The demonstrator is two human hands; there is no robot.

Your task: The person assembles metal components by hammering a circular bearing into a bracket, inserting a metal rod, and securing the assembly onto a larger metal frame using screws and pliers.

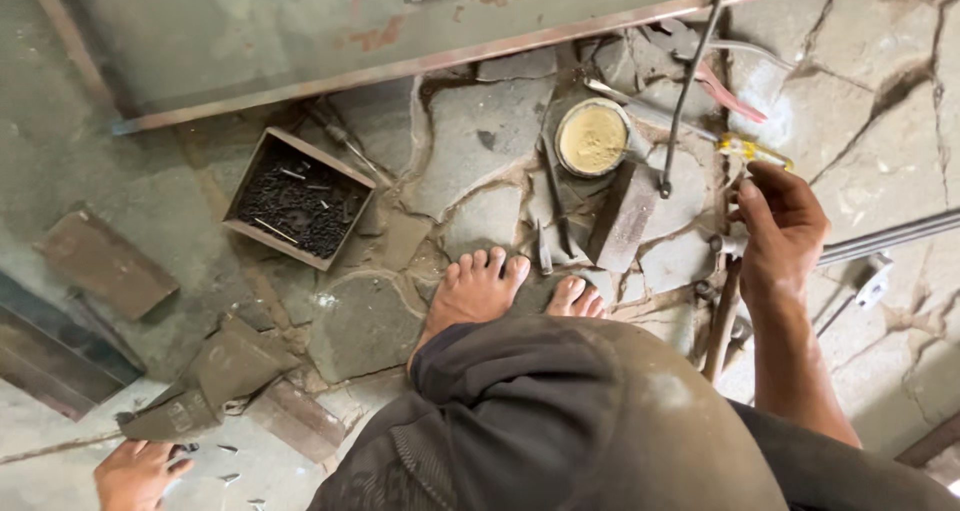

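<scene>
My right hand [782,233] is at the right, its fingers curled around the end of a grey metal rod [890,236] that runs off to the right edge. A brown wooden handle [722,321] stands just below that hand. A yellow-handled screwdriver [752,152] lies just above it. My left hand [135,473] is low at the bottom left, partly cut off by the frame edge. Its fingertips rest on the floor by several small metal pieces [228,451]. My bare feet [480,289] stand on cracked stone paving.
A round tin of yellowish powder [592,138] sits beyond my feet beside a brown block [622,216] and a chisel [545,253]. A wooden box of dark small parts [298,199] lies at the left. A thin metal bar [690,81] hangs down from above. A rusty-edged metal panel [300,31] spans the top.
</scene>
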